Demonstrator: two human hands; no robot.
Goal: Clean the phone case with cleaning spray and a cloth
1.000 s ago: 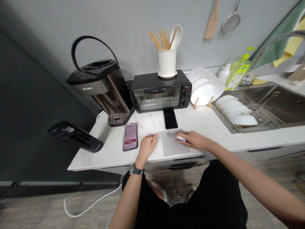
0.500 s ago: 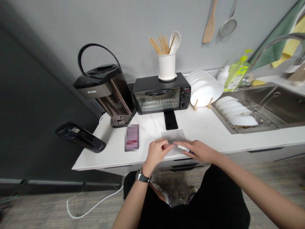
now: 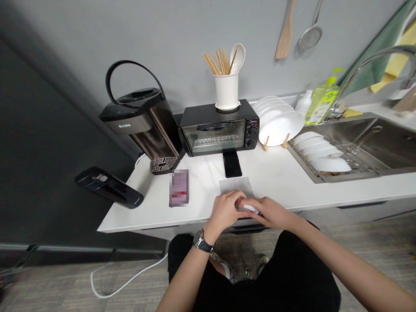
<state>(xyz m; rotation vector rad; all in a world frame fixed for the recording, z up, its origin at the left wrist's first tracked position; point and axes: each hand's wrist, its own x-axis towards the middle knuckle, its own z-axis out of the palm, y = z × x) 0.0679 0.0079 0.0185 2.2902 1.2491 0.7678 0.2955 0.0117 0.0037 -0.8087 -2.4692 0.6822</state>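
the thin grey sheet [image 3: 236, 184] lies on the desk [image 3: 202, 186], likely limp; lift by a corner. the white stick [image 3: 251, 208], between both hands at the desk's front edge, is probably light, stiff and smooth; hold at mid-length. left hand [image 3: 226, 211]: fingers curled around the stick's left end, pinch not determinable. right hand [image 3: 273, 212]: palm down, fingertips pinching the stick.

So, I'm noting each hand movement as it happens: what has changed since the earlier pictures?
The left hand has moved rightward from beside the grey sheet to meet the right hand, its fingers now at the end of the small white object; whether they grip it is unclear. The right hand, holding that object throughout, has drawn it toward the person. The grey sheet, black phone and toaster oven stayed put.
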